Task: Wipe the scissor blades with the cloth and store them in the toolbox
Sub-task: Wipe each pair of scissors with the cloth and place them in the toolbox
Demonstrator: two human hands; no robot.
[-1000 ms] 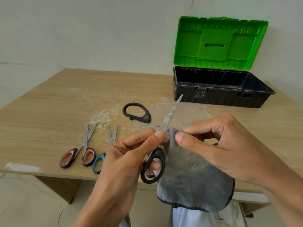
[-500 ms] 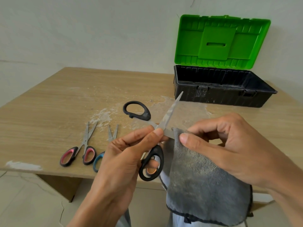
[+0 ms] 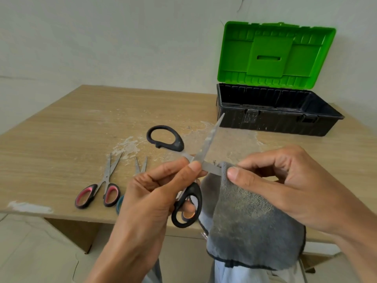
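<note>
Fingers (image 3: 181, 173) of the left hand (image 3: 151, 201), wrist low, pinch the open black scissors (image 3: 205, 145) at the pivot. Above them one blade points up and right toward the toolbox (image 3: 275, 122); the other lies rightward into the grey cloth (image 3: 244, 221), which the right hand (image 3: 285, 186) pinches around it.

Head-worn camera looks forward and down, apparently close, over the table (image 3: 61, 129).

— Any writing on the green toolbox lid (image 3: 275, 54)?
— None that can be read, only moulded ribs and a slot.
— A brand on the black-handled scissors (image 3: 210, 137), or a tag on the grey cloth (image 3: 244, 221)?
— Nothing legible on either.
</note>
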